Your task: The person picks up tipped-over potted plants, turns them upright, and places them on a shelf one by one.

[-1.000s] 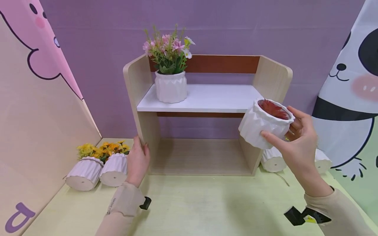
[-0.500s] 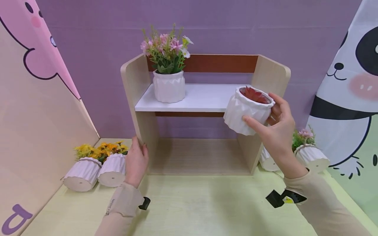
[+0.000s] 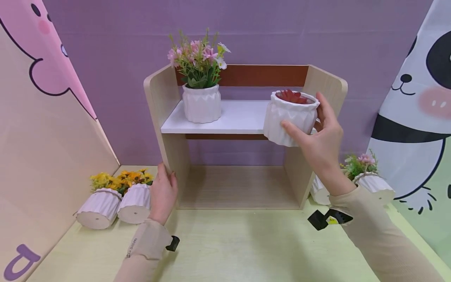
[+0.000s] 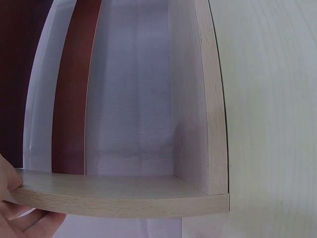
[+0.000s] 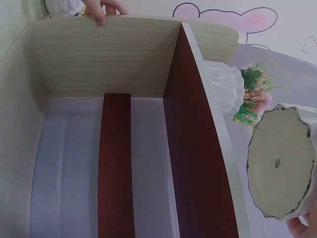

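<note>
My right hand [image 3: 318, 147] grips a white ribbed flowerpot [image 3: 289, 119] with a red succulent [image 3: 294, 96] in it, thumb on the front and fingers on the right side. The pot is held nearly upright at the right front of the white upper shelf [image 3: 243, 115]; its round base [image 5: 280, 163] shows in the right wrist view. At the left panel of the wooden bookshelf, my left hand [image 3: 163, 194] pinches the panel's edge [image 4: 119, 204] between thumb and fingers. A white pot [image 3: 202, 105] with pink and white flowers stands on the upper shelf's left.
Two white pots with yellow and orange flowers lie tipped on the table, one [image 3: 98, 209] by the left wall and one [image 3: 135, 203] beside my left hand. Behind my right forearm lie a pot [image 3: 375, 186] with pink flowers and another white pot [image 3: 320, 192].
My right hand has carried the succulent pot left and up toward the upper shelf and turned it more upright. The left hand stays on the bookshelf panel.
</note>
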Demonstrator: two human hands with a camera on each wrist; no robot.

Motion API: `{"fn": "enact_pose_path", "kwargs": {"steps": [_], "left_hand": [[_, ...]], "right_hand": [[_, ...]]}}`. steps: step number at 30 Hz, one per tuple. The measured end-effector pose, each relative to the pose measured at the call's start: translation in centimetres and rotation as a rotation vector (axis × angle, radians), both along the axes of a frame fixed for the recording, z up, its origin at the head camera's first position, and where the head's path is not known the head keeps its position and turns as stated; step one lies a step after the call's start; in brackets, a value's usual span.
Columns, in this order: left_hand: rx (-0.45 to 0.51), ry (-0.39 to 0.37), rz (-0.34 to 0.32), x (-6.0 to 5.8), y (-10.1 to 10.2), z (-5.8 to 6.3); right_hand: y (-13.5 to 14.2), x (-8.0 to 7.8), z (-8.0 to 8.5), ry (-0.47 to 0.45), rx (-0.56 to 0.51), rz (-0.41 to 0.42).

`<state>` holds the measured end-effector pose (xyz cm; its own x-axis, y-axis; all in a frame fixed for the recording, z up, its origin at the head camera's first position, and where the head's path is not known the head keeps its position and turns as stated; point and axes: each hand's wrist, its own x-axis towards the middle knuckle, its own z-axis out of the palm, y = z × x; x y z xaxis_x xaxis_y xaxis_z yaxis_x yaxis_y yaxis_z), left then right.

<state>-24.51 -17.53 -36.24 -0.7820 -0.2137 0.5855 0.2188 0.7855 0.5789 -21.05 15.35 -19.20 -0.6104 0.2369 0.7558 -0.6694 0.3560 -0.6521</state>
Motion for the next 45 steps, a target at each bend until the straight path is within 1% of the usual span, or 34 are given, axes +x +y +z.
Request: {"fn": "enact_pose_path", "kwargs": {"steps": [4,9,14,16,23,32,37,42,45], "left_hand": [[0.001,-0.009,0.0,0.0,0.0,0.0],[-0.002,-0.009,0.004,0.1,0.1,0.0],[0.004,-0.009,0.002,0.1,0.2,0.0],[0.008,-0.015,0.003,0.1,0.2,0.0],[0.012,-0.018,0.009,0.1,0.1,0.0],[0.006,-0.012,0.008,0.1,0.1,0.2],[0.003,-0.002,0.009,0.0,0.1,0.1],[0.004,0.011,0.01,0.0,0.2,0.0],[0.002,0.011,0.013,0.0,0.2,0.0]], "right_hand": [[-0.6,-0.7,0.2,-0.015,0.015,-0.003],[-1.4,-1.6,0.0,-0.028,0.024,0.003],[-1.9,-2.5,-0.2,-0.077,0.042,0.017],[-2.1,-2.7,-0.2,-0.084,0.052,0.01],[-3.0,-3.6,-0.2,-0.079,0.071,0.015],[-4.5,-5.0,-0.2,-0.084,0.118,-0.019],[-5.3,-5.8,-0.2,-0.088,0.127,-0.015],[-5.9,-6.6,-0.1,-0.125,0.127,-0.013],[-6.3,-7.1,0.0,-0.161,0.145,-0.026]]}}
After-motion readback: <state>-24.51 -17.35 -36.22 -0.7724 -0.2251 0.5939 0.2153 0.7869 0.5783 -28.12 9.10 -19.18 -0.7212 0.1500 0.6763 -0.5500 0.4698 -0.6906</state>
